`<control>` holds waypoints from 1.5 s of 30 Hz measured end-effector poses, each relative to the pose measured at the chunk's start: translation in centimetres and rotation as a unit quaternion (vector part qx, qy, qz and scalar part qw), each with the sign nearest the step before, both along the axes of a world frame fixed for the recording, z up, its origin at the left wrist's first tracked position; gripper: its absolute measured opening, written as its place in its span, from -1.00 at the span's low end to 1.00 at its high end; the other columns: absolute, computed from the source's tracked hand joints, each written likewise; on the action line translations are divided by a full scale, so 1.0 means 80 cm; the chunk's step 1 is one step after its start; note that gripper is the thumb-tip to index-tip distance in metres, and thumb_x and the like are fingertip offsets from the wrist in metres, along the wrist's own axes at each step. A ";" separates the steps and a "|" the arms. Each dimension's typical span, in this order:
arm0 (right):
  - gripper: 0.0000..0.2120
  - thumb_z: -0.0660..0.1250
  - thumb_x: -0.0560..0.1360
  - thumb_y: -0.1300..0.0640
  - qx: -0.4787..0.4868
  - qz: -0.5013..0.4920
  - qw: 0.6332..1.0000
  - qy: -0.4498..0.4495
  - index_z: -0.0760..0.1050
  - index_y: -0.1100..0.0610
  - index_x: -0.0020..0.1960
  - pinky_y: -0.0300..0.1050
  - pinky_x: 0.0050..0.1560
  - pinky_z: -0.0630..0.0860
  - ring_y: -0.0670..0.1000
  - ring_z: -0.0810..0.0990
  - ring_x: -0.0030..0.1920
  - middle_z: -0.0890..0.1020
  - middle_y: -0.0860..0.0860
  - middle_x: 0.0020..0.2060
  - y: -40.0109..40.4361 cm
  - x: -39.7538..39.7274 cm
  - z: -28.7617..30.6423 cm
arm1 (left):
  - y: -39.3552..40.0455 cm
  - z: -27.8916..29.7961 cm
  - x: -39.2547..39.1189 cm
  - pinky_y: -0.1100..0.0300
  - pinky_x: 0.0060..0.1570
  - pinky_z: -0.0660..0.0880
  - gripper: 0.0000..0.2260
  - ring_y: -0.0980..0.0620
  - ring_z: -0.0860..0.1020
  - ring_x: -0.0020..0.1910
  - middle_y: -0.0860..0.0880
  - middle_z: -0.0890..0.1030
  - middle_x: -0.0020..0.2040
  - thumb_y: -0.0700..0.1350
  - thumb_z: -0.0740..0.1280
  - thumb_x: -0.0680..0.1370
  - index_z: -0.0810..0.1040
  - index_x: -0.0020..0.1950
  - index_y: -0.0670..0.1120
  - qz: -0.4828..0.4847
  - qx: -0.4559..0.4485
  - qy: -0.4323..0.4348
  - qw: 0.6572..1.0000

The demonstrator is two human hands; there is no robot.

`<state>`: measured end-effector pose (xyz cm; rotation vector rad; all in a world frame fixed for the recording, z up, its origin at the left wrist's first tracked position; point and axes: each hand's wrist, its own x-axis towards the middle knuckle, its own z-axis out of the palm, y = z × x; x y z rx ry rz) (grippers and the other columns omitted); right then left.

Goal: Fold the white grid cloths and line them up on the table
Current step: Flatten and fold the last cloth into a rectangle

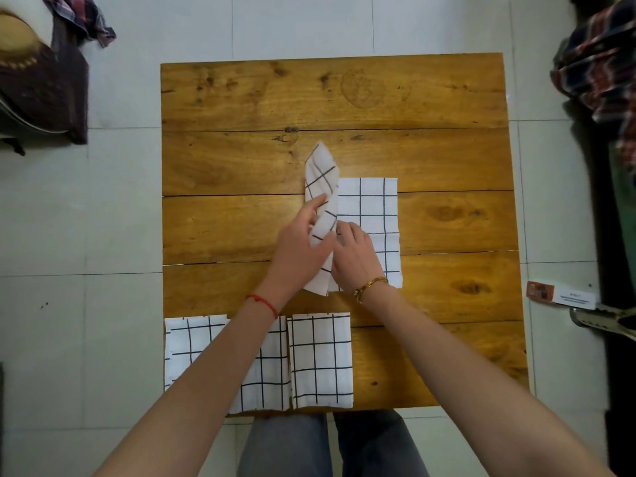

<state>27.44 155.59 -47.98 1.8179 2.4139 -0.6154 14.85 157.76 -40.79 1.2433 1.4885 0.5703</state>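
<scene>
A white grid cloth (373,208) lies in the middle of the wooden table (241,98), its left part lifted and twisted upward. My left hand (303,242) grips that raised flap. My right hand (354,256) rests on the flat part of the same cloth, fingers pinching near the fold line. Three folded white grid cloths sit side by side along the near edge: the left one (186,342), the middle one (272,373) partly hidden by my left forearm, and the right one (321,359).
A dark bag with plaid fabric (44,74) sits on the tiled floor at far left. Plaid clothing (599,67) hangs at far right, with a small box (561,297) and a shoe (605,321) on the floor beside the table.
</scene>
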 end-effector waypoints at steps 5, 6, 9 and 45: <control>-0.83 0.21 0.47 0.28 0.008 -0.129 0.991 0.033 0.50 0.26 0.03 -0.04 0.06 0.39 0.14 0.43 0.05 0.50 0.16 0.05 0.005 0.045 0.004 | 0.000 -0.013 0.051 0.44 -0.08 0.39 -0.49 0.22 0.46 -0.14 0.13 0.45 -0.10 -0.18 0.32 0.55 0.30 0.48 -0.02 -0.030 0.019 0.000 0.999; -0.86 0.20 0.50 0.27 0.010 -0.168 0.984 0.061 0.50 0.25 0.00 -0.06 -0.03 0.39 0.12 0.44 -0.02 0.51 0.15 -0.02 0.006 0.056 0.006 | 0.000 -0.015 0.059 0.42 -0.10 0.42 -0.48 0.24 0.49 -0.13 0.12 0.49 -0.07 -0.16 0.33 0.55 0.29 0.49 -0.02 -0.036 0.009 -0.015 0.999; -0.84 0.15 0.57 0.22 -0.045 -0.346 0.918 0.187 0.51 0.15 -0.06 -0.17 -0.25 0.28 0.02 0.44 -0.21 0.52 0.02 -0.23 0.008 0.084 0.017 | -0.006 -0.023 0.075 0.32 -0.01 0.53 -0.49 0.20 0.56 0.03 0.05 0.58 0.05 -0.08 0.33 0.56 0.28 0.50 0.00 -0.057 -0.036 -0.058 0.996; -0.77 0.30 0.46 0.15 0.027 -0.321 0.944 0.071 0.36 0.18 0.06 -0.04 -0.08 0.46 0.06 0.46 -0.08 0.47 0.07 -0.08 0.048 0.107 -0.002 | -0.025 -0.106 -0.008 -0.30 0.46 -0.11 -0.18 -0.14 -0.25 0.54 0.03 -0.28 0.57 0.26 0.21 0.54 -0.24 0.57 0.01 -0.323 0.051 0.410 0.851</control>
